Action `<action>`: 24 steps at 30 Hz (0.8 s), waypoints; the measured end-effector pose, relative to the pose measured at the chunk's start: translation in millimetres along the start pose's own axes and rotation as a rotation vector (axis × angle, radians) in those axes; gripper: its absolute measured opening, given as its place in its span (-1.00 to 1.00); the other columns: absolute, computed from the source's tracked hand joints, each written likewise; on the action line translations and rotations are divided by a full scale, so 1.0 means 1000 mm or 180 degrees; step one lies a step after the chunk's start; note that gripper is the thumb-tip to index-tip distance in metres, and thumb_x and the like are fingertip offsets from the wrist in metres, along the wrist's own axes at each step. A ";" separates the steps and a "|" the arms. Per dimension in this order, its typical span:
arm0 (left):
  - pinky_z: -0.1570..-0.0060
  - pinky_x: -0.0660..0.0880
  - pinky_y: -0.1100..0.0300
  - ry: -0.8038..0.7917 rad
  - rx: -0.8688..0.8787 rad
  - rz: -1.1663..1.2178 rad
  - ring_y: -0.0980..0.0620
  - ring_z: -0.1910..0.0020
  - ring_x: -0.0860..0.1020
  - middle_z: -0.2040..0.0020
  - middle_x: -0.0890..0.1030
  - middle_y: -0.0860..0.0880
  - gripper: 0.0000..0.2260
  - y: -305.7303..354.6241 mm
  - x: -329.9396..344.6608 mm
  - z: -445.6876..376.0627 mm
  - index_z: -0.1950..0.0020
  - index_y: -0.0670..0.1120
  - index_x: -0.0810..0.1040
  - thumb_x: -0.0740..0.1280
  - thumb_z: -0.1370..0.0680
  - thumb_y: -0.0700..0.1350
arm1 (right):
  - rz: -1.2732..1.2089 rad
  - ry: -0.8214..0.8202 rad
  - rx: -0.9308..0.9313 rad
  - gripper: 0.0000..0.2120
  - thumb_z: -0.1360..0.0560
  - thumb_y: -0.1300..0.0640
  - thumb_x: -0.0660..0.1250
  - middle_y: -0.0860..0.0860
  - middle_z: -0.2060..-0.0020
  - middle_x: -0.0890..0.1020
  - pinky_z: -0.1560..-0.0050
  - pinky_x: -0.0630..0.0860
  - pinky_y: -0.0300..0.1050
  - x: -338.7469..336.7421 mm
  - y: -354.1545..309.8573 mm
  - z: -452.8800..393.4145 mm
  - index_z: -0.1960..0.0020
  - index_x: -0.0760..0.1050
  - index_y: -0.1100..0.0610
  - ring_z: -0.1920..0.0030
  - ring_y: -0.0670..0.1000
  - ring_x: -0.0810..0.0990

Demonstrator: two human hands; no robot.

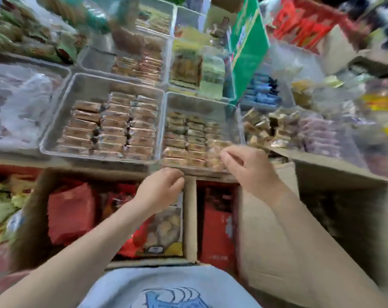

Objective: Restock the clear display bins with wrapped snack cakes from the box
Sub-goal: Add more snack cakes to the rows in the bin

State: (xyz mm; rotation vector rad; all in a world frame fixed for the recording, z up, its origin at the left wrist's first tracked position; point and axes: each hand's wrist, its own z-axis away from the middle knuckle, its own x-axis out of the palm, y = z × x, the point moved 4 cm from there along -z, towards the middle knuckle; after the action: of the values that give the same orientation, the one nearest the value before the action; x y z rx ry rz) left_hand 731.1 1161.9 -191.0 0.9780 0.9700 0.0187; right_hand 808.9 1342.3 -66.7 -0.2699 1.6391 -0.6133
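Head view, blurred by motion. Two clear display bins stand side by side at the front edge of the shelf: the left bin (55, 121) holds three close rows of wrapped snack cakes (113, 130), and the right bin (202, 101) holds further rows of wrapped cakes (184, 138) that reach its front wall. The right hand (248, 167) is over the front right corner of the right bin, fingers curled downward at the nearest cakes; whether it pinches a cake or merely touches the row cannot be told through the blur. The left hand (160, 187) hangs just below the front edge of the shelf, near the seam between the two bins, fingers loosely curled; nothing is visibly held in it, though the blur leaves this uncertain. Below the shelf, an open cardboard box (33, 210) contains red packets (70, 214) and a clear pack of pale snacks (166, 227); a cardboard divider (189, 218) separates it from a second compartment with a red carton (215, 232). A green card (246, 54) stands upright behind the right bin. The person's pale blue shirt (166, 287) fills the bottom edge.
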 end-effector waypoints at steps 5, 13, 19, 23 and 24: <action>-0.36 0.40 0.09 -0.0672 0.0409 0.0994 0.06 -0.37 0.45 -0.39 0.45 0.03 -0.59 0.134 0.111 0.015 -0.48 0.02 0.42 0.32 -0.64 0.04 | 0.0382 0.0268 0.0537 -0.87 -0.58 0.15 0.35 -0.09 0.15 0.66 0.12 0.45 -0.30 -0.089 0.097 0.088 0.02 0.67 0.13 0.16 -0.16 0.54; -0.59 0.05 -0.05 -0.0337 -0.0001 0.1952 0.23 -0.59 0.00 -0.62 -0.01 0.26 -0.18 0.226 0.203 0.027 -0.65 0.17 -0.09 0.37 -0.54 0.11 | 0.0881 -0.1172 0.1206 -0.81 -0.61 0.07 0.31 -0.04 -0.02 0.65 0.03 0.50 -0.18 -0.078 0.233 0.154 -0.15 0.63 0.07 -0.04 -0.01 0.60; -0.54 0.17 -0.17 -0.0089 -0.0173 0.2027 0.17 -0.59 0.10 -0.62 0.10 0.22 -0.19 0.222 0.207 0.028 -0.65 0.15 -0.01 0.28 -0.45 0.08 | 0.0981 -0.2876 0.1262 -0.75 -0.63 0.16 0.25 0.13 -0.17 0.61 -0.14 0.56 -0.05 0.020 0.290 0.172 -0.26 0.57 0.17 -0.18 0.14 0.60; -0.53 0.21 -0.17 -0.0003 -0.0245 0.2116 0.18 -0.57 0.15 -0.61 0.14 0.19 -0.17 0.226 0.208 0.030 -0.65 0.14 0.02 0.27 -0.41 0.13 | 0.1112 -0.3842 0.0886 -0.59 -0.62 0.22 0.27 0.15 -0.37 0.48 -0.23 0.46 -0.12 0.065 0.296 0.198 -0.46 0.40 0.20 -0.33 0.17 0.49; -0.53 0.20 -0.17 -0.0004 -0.0254 0.2121 0.18 -0.56 0.15 -0.61 0.14 0.20 -0.17 0.227 0.207 0.029 -0.65 0.14 0.02 0.27 -0.40 0.13 | 0.1176 -0.3878 0.0837 -0.58 -0.61 0.20 0.29 0.14 -0.38 0.48 -0.28 0.48 -0.03 0.075 0.300 0.201 -0.46 0.40 0.14 -0.34 0.18 0.49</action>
State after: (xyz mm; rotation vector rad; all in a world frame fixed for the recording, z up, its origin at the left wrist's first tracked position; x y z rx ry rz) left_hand 964.3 1362.8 -167.4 1.1877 0.6006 0.6084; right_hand 1041.7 1505.2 -301.4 -0.0915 0.4017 -0.2532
